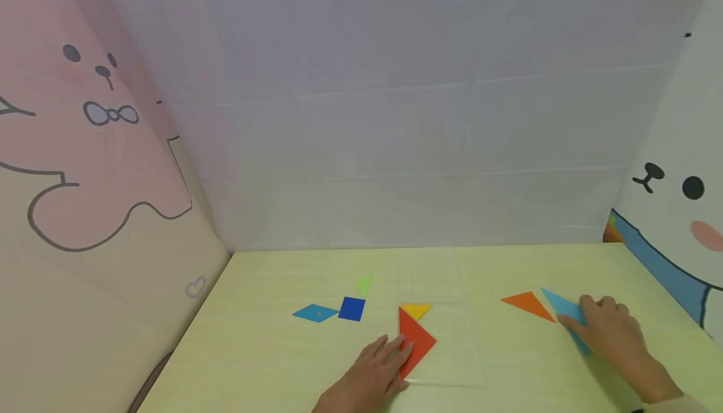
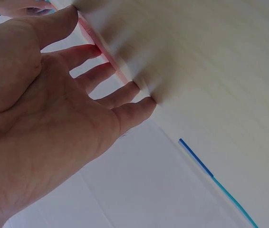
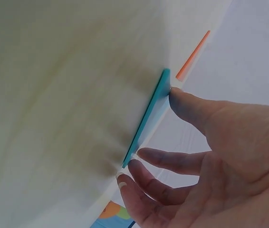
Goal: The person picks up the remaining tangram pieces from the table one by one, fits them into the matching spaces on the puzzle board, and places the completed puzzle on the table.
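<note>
My left hand (image 1: 367, 372) rests its fingertips on a large red triangle (image 1: 419, 343), which lies over the left part of a clear rectangular plate (image 1: 460, 369). Touching the red piece's upper edge is a small yellow triangle (image 1: 417, 310). On the right, my right hand (image 1: 612, 331) holds a large light blue triangle (image 1: 559, 304) between thumb and fingers, covering part of it. In the right wrist view that light blue piece (image 3: 151, 114) is seen nearly edge-on, at or close to the tabletop. An orange triangle (image 1: 531, 306) lies just left of it.
Left of the plate lie a dark blue square (image 1: 352, 309), a blue parallelogram (image 1: 316, 313) at its left corner and a small light green triangle (image 1: 364, 285) above it. A pale wall (image 1: 418, 149) stands behind the table (image 1: 254, 363), with printed panels at both sides.
</note>
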